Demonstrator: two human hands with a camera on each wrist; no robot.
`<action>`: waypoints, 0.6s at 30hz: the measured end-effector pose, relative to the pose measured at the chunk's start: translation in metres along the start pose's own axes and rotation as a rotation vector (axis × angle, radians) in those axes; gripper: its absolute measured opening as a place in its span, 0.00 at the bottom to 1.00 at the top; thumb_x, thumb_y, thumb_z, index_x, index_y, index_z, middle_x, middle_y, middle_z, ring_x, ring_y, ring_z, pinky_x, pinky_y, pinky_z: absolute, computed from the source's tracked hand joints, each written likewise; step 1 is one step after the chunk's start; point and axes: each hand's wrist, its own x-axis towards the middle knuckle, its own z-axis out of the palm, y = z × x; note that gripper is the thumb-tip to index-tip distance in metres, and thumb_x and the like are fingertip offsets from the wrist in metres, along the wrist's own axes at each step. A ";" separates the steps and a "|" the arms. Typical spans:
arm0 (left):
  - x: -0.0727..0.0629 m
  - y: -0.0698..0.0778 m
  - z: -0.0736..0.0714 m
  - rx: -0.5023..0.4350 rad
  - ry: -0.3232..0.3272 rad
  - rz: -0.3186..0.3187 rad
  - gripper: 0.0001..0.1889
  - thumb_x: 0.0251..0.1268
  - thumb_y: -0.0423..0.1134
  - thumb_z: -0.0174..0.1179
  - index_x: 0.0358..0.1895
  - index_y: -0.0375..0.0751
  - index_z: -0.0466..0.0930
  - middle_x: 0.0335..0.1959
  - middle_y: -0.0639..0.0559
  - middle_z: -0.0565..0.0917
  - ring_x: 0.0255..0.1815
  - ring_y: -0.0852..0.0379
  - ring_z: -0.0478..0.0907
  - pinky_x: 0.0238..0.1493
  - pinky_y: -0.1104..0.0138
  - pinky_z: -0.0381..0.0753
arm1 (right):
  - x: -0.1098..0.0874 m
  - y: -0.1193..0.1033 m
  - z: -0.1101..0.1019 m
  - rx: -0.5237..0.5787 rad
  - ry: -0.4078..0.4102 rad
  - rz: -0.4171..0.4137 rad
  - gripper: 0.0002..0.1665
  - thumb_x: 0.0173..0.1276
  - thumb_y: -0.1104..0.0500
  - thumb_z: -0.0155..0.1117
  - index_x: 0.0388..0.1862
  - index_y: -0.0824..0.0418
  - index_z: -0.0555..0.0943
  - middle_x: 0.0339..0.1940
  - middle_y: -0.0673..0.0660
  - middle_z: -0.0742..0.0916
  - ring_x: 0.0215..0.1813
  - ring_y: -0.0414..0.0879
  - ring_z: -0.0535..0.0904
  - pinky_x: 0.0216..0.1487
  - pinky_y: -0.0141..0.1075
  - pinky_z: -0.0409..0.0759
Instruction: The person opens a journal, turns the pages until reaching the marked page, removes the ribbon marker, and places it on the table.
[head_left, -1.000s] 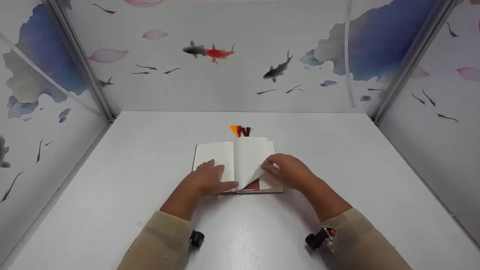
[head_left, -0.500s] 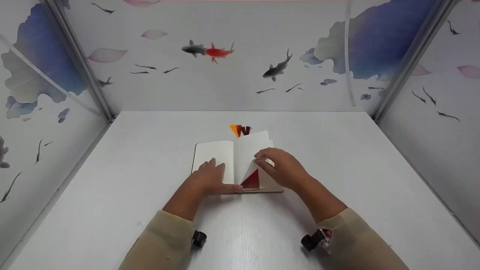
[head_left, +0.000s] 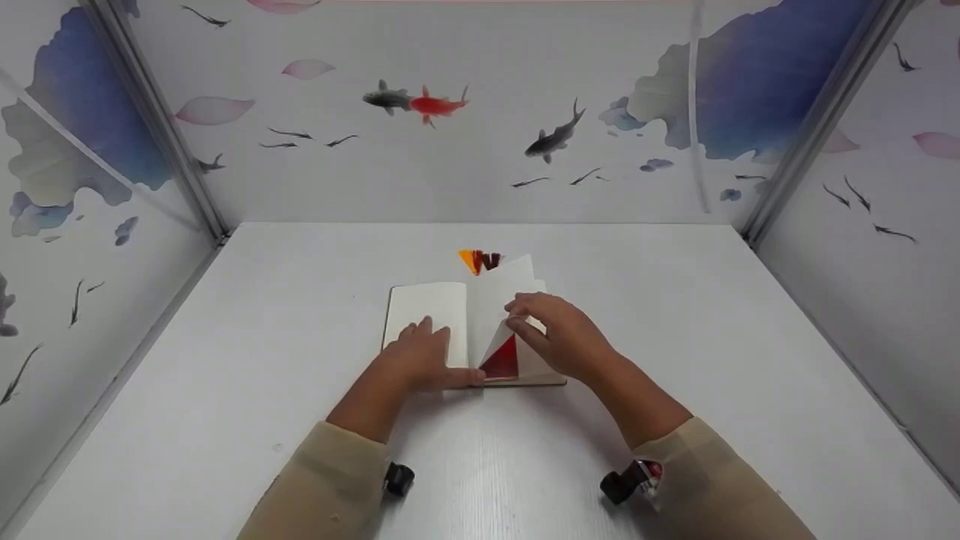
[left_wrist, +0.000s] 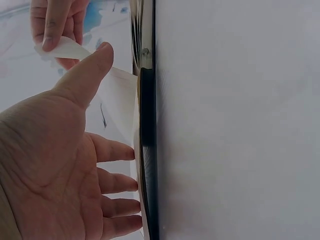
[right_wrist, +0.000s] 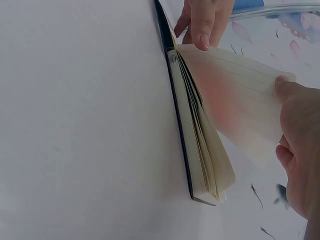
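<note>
Apparently Mid-Turn: One Leaf Raised by the Right Hand, Notebook Spread

Head view: the notebook (head_left: 424, 300) lies spread on the tabletop (head_left: 300, 315), about midway between its left and right edges and short of its far edge; the left hand (head_left: 420, 360) rests on the near part of the left page, grasping nothing, its thumb reaching along the book's near edge to the gutter; the right hand (head_left: 566, 330), above the right page, pinches one leaf (head_left: 499, 291) by its near outer corner; below that leaf a red triangle (head_left: 503, 361) shows, card or printed page, cannot tell which; tassels (head_left: 478, 262) lie just beyond the notebook, toward the tabletop's far edge. Step in hand, as judged: the turning of this leaf, part done; the next move would call for carrying the pinched corner leftward across the gutter while the left hand steadies the book.

Left wrist view: the left fingers are extended and released, tips meeting the left page; beyond them the right thumb lies on the leaf's bent corner.

Right wrist view: the leaf slopes from the gutter up to the right thumb, apart from the page block; a reddish tint shows through; whether the left thumb touches it cannot be confirmed.
</note>
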 end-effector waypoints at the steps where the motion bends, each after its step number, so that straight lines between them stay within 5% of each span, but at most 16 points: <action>1: 0.000 0.001 0.000 0.002 0.001 -0.001 0.60 0.57 0.77 0.67 0.85 0.41 0.62 0.88 0.36 0.57 0.89 0.34 0.54 0.83 0.36 0.64 | 0.000 0.000 0.000 0.001 0.002 -0.003 0.09 0.82 0.46 0.64 0.54 0.41 0.86 0.69 0.47 0.87 0.79 0.50 0.78 0.78 0.55 0.77; 14: -0.002 0.004 -0.001 -0.011 0.018 -0.033 0.55 0.60 0.73 0.68 0.83 0.43 0.65 0.87 0.39 0.60 0.88 0.35 0.56 0.81 0.35 0.66 | 0.001 0.005 0.001 -0.011 0.049 -0.105 0.14 0.83 0.50 0.63 0.62 0.49 0.85 0.73 0.47 0.85 0.85 0.48 0.70 0.82 0.54 0.72; 18: -0.002 0.005 -0.001 -0.027 0.040 -0.035 0.56 0.59 0.71 0.71 0.84 0.44 0.63 0.88 0.39 0.59 0.88 0.36 0.56 0.81 0.35 0.66 | 0.001 0.006 0.001 -0.033 0.045 -0.087 0.22 0.82 0.50 0.64 0.71 0.47 0.81 0.79 0.46 0.80 0.86 0.47 0.67 0.82 0.53 0.71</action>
